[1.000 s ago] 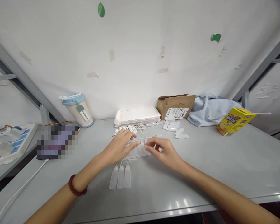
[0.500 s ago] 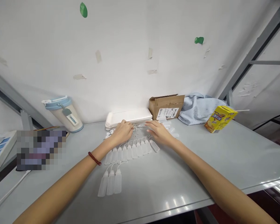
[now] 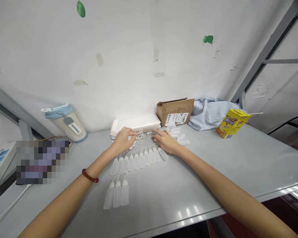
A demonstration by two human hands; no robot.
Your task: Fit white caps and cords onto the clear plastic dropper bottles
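From my end of the feed, I have a slanting row of translucent, flat-sided plastic bottles with thin, curved white tubes point(image 3: 136, 161) lying left of the counter's point(image 3: 169, 195) middle, tube ends toward the back edge. The row's rightmost bottle point(image 3: 163, 154) is tilted away from its neighbours. Nearer the front edge lies a group of three matching bottles point(image 3: 117, 195), side by side.

My left hand point(image 3: 124, 140) is just beyond the row, beside a loose tangle of thin white tubes point(image 3: 140, 135). Its grip is curled, thumb close to the forefinger; I cannot tell whether anything is pinched there. My right hand point(image 3: 167, 141) is palm down past the row's right end, its grip loose, fingers apart and reaching over some clear, tubeless plastic bottles point(image 3: 175, 132). Whether the fingertips touch one, I cannot tell.

Along the back edge I see a stack of shallow white trays point(image 3: 136, 123), then a brown cardboard box with a white label point(image 3: 177, 114), then a crumpled pale-blue cloth point(image 3: 208, 112). A yellow drink carton with a straw point(image 3: 232, 124) leans in front of the cloth. Toward the back left corner stands a cream tumbler with a blue lid point(image 3: 67, 124).
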